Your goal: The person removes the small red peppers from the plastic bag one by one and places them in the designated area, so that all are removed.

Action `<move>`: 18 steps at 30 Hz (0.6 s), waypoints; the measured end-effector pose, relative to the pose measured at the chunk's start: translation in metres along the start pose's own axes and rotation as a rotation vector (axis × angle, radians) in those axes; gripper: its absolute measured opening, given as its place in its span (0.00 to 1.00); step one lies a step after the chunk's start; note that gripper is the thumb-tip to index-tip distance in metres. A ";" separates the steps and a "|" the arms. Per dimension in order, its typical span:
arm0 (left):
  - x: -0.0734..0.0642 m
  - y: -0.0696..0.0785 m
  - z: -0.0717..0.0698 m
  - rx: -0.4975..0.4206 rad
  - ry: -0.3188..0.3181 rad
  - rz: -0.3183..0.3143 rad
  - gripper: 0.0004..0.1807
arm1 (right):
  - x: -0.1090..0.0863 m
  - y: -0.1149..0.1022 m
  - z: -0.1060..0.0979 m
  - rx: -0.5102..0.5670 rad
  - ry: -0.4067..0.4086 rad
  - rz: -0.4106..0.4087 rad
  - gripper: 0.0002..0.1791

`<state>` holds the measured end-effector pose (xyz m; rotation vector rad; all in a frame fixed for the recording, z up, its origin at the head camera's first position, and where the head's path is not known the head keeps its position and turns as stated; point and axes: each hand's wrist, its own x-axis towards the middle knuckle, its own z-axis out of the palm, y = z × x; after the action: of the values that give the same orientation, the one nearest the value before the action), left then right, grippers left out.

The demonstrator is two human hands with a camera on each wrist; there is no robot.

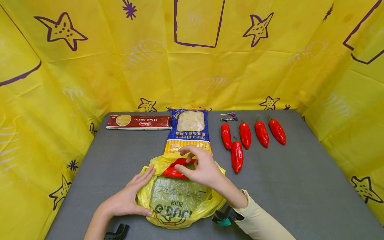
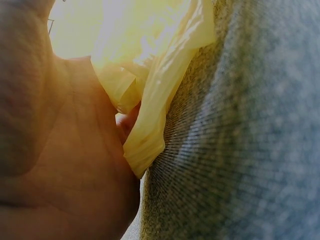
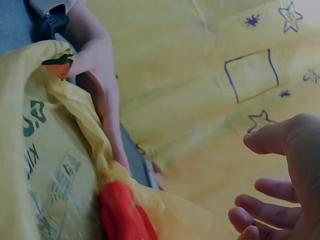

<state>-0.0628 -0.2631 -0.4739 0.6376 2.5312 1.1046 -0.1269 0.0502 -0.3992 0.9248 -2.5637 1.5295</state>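
yellow bag: lt fingers straight, touching; rt fingers loose above; 5 peppers nearby

In the head view, the left hand is held at seven o'clock, with its fingers extended toward one o'clock and its thumb stretched toward three. The right hand is poised near six o'clock, its forearm directed toward ten. Its bent fingers are parted from the thumb, which is pointed toward ten o'clock. The right arm is covered by a pale sleeve.
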 end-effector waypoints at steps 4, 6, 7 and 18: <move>0.000 0.000 -0.001 -0.001 -0.002 -0.002 0.72 | 0.002 0.002 0.007 -0.013 -0.091 -0.027 0.24; 0.000 0.000 -0.001 0.000 -0.001 -0.002 0.72 | 0.003 0.002 0.011 -0.036 -0.141 -0.044 0.24; 0.000 0.000 -0.001 0.000 0.000 -0.002 0.72 | 0.003 0.003 0.013 -0.051 -0.160 -0.056 0.24; 0.000 0.000 0.000 -0.002 -0.004 -0.029 0.72 | 0.004 0.022 0.026 -0.182 -0.165 -0.041 0.17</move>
<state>-0.0625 -0.2634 -0.4737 0.5999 2.5284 1.0944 -0.1334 0.0351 -0.4288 1.1145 -2.7188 1.2325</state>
